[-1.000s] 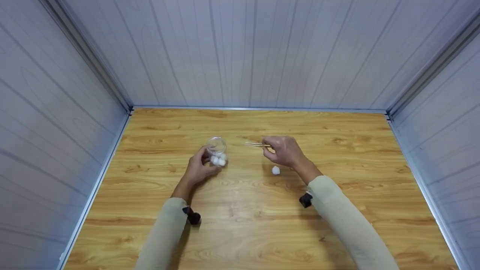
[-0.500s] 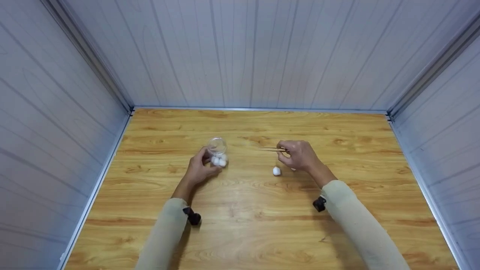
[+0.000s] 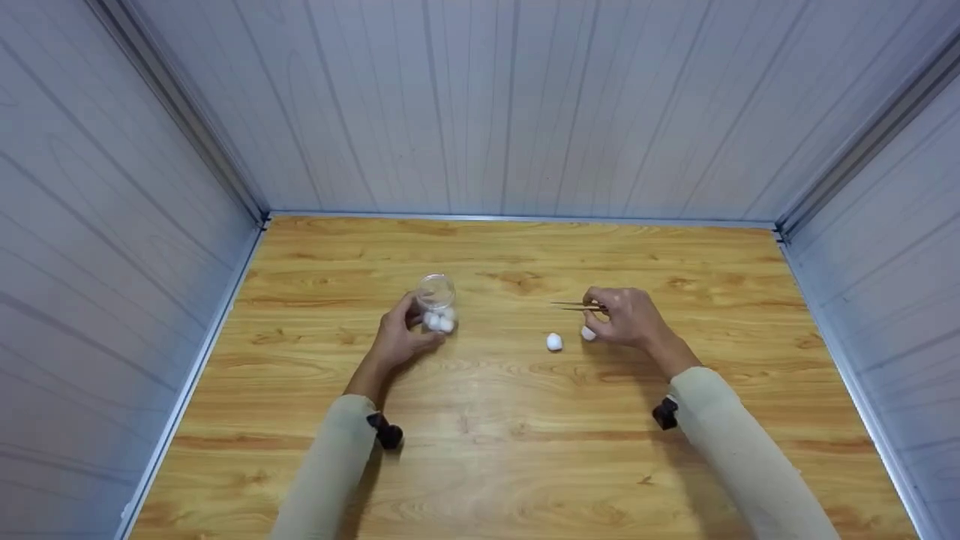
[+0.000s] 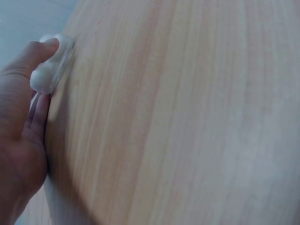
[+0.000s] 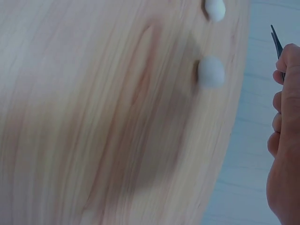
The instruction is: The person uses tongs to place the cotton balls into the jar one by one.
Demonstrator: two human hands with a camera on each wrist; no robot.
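A small clear jar (image 3: 435,294) holding cotton balls is steadied by the curled fingers of the left hand (image 3: 397,337), while tweezers (image 3: 576,306) are pinched in the right hand (image 3: 630,319), their tips empty. Two loose cotton balls lie on the wooden table (image 3: 525,450), one (image 3: 589,334) just below the right fingers and the other (image 3: 553,342) a little further toward the jar. The pick-up step appears to be in hand; lowering the tips onto the nearer ball and closing them gently seems called for.

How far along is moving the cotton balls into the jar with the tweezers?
Partly done. A few cotton balls already sit inside the clear jar, which the left hand steadies. The right hand holds the tweezers, their tips empty. Two remain on the table: one cotton ball in the open, another beside the right hand.
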